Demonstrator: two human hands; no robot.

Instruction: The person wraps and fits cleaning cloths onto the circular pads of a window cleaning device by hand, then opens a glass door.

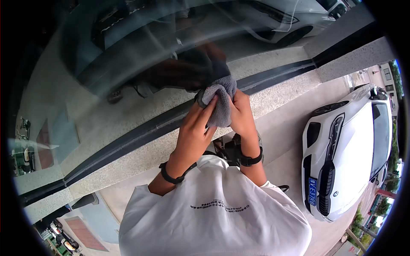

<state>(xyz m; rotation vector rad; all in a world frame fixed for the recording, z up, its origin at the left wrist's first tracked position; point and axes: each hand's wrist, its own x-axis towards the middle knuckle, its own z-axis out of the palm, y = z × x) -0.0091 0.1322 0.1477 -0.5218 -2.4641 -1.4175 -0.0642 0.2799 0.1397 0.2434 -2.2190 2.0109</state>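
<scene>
A folded grey cloth is bunched between my two hands, against the lower part of a large dark glass pane. My left hand grips the cloth from the left, its fingers closed over the folds. On the other side my right hand holds it, thumb along the fabric and most fingers hidden behind it. Just under the cloth runs the dark frame strip along the glass bottom. Both wrists wear black bands.
Below the frame strip is a pale speckled stone ledge. A white car is parked on the right. Motorbikes stand at the lower left. The glass reflects a car and my arms.
</scene>
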